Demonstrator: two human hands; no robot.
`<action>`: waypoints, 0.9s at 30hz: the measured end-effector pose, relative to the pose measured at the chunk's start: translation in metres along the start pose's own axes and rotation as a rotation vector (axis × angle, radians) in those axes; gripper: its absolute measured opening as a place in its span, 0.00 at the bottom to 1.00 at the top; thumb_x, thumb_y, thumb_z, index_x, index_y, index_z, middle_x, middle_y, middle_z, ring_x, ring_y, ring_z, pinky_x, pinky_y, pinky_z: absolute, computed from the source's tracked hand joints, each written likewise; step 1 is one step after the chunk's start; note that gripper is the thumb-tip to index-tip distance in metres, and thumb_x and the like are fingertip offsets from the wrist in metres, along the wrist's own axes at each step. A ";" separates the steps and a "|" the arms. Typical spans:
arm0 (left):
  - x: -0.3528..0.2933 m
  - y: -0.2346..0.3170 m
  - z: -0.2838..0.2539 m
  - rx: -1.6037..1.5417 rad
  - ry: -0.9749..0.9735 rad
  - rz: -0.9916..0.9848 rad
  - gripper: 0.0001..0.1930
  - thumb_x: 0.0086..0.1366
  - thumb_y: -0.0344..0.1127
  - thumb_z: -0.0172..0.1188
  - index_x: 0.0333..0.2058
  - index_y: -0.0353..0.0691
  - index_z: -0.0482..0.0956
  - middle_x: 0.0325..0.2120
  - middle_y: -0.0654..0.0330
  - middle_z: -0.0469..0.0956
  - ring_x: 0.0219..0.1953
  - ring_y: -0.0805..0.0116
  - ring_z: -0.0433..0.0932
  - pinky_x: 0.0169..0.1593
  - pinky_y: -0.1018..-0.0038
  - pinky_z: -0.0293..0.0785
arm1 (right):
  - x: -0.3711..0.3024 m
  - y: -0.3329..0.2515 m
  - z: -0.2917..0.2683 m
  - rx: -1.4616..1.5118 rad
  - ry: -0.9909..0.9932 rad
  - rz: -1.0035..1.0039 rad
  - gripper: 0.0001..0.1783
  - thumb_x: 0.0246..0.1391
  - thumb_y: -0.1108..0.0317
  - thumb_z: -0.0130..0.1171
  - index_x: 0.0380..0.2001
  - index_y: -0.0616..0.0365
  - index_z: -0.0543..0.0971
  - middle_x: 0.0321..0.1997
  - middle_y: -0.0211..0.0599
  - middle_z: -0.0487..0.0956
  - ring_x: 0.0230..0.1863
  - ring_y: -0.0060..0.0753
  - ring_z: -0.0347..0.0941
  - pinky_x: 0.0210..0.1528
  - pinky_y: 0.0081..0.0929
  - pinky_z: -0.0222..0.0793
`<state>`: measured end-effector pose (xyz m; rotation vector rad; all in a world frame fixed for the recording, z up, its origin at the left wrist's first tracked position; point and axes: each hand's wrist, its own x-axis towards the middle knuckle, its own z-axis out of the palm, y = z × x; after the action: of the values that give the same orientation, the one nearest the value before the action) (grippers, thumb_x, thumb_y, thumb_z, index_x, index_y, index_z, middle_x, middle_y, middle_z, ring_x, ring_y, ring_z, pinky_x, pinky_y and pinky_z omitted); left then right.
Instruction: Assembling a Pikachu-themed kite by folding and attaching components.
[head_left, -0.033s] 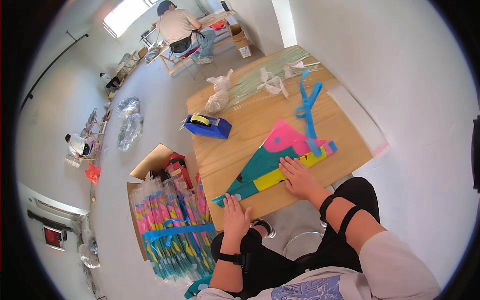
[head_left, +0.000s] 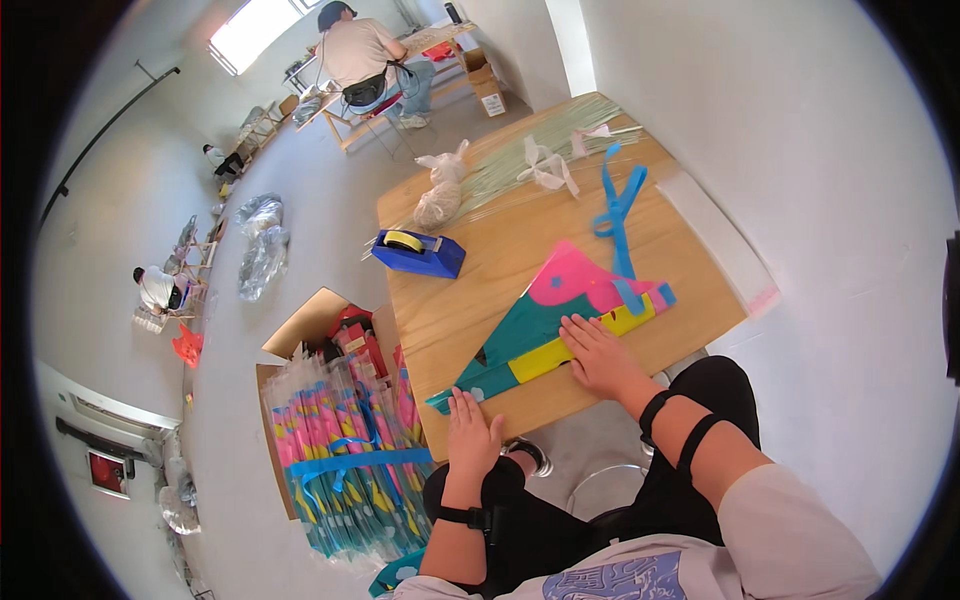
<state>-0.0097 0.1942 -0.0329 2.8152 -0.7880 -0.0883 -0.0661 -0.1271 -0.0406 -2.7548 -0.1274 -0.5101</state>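
Note:
A folded triangular sheet (head_left: pixel 550 315) in teal, pink and yellow, thin and glossy, lies on the wooden table before me. My left hand (head_left: pixel 473 430) presses its narrow teal tip at the near left, fingers stretched flat. Farther right, my right hand (head_left: pixel 598 358) rests on the yellow folded edge, fingers extended and together, palm down. Whatever lies under both sets of fingers is hidden. A blue ribbon (head_left: pixel 618 225) runs from the sheet's right end toward the far side of the table, partly looped.
A blue tape dispenser (head_left: pixel 425 258), a knotted plastic bag (head_left: pixel 438 200), thin pale rods (head_left: pixel 500 152) and white strips (head_left: pixel 545 165) are on the wooden table (head_left: pixel 470 320). A cardboard box (head_left: pixel 315 320) of packed colourful pieces stands left. People sit at other tables; one person (head_left: pixel 360 55) is behind.

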 end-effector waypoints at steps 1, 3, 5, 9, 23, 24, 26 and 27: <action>0.001 0.000 -0.001 -0.040 0.021 -0.001 0.40 0.76 0.51 0.57 0.72 0.22 0.60 0.76 0.32 0.52 0.77 0.31 0.55 0.76 0.48 0.57 | 0.000 0.000 0.000 -0.007 -0.007 0.001 0.33 0.63 0.62 0.53 0.70 0.64 0.71 0.79 0.45 0.66 0.80 0.46 0.58 0.82 0.47 0.50; 0.007 0.010 -0.006 -0.077 0.070 -0.104 0.38 0.75 0.49 0.57 0.71 0.22 0.62 0.75 0.33 0.54 0.76 0.33 0.56 0.76 0.48 0.57 | 0.000 0.000 -0.002 -0.006 -0.011 0.003 0.33 0.63 0.63 0.53 0.70 0.65 0.71 0.79 0.46 0.66 0.80 0.47 0.58 0.82 0.48 0.51; 0.017 0.028 -0.014 -0.039 0.114 -0.075 0.36 0.74 0.46 0.58 0.70 0.23 0.64 0.75 0.35 0.56 0.76 0.35 0.57 0.76 0.49 0.56 | -0.001 0.000 -0.003 0.011 -0.003 0.006 0.33 0.62 0.64 0.55 0.70 0.65 0.71 0.79 0.47 0.66 0.80 0.49 0.59 0.82 0.49 0.51; 0.037 0.086 -0.019 0.037 0.128 0.253 0.34 0.72 0.43 0.60 0.70 0.27 0.66 0.75 0.42 0.60 0.77 0.40 0.58 0.77 0.50 0.55 | 0.001 -0.003 -0.004 0.021 -0.015 0.005 0.33 0.62 0.64 0.55 0.69 0.65 0.71 0.78 0.48 0.67 0.80 0.49 0.59 0.81 0.50 0.52; 0.057 0.096 0.018 -0.081 0.158 0.364 0.36 0.74 0.51 0.57 0.74 0.40 0.64 0.77 0.52 0.58 0.79 0.44 0.54 0.78 0.49 0.53 | 0.005 -0.007 -0.017 0.028 -0.062 -0.015 0.35 0.60 0.65 0.59 0.70 0.65 0.71 0.78 0.49 0.67 0.80 0.52 0.60 0.81 0.51 0.54; 0.058 0.096 0.020 -0.096 0.164 0.359 0.36 0.74 0.51 0.57 0.74 0.41 0.64 0.77 0.52 0.58 0.79 0.44 0.53 0.78 0.49 0.52 | 0.007 -0.005 -0.019 0.072 -0.045 -0.002 0.34 0.60 0.65 0.59 0.69 0.64 0.72 0.78 0.49 0.67 0.79 0.51 0.60 0.80 0.51 0.54; 0.057 0.097 0.018 -0.120 0.156 0.354 0.36 0.73 0.51 0.57 0.74 0.43 0.64 0.77 0.53 0.57 0.79 0.44 0.53 0.78 0.49 0.51 | 0.003 -0.006 -0.022 0.167 -0.017 0.040 0.32 0.60 0.67 0.60 0.67 0.60 0.74 0.77 0.49 0.67 0.78 0.50 0.62 0.79 0.52 0.56; 0.059 0.097 0.016 -0.128 0.151 0.351 0.36 0.73 0.51 0.57 0.74 0.43 0.64 0.77 0.54 0.57 0.79 0.44 0.53 0.79 0.49 0.51 | 0.003 0.003 -0.026 0.138 -0.019 0.027 0.31 0.59 0.68 0.61 0.66 0.59 0.76 0.76 0.48 0.69 0.78 0.50 0.63 0.79 0.52 0.57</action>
<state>-0.0101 0.0800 -0.0269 2.4877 -1.1774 0.1240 -0.0715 -0.1383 -0.0173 -2.6242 -0.1255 -0.4507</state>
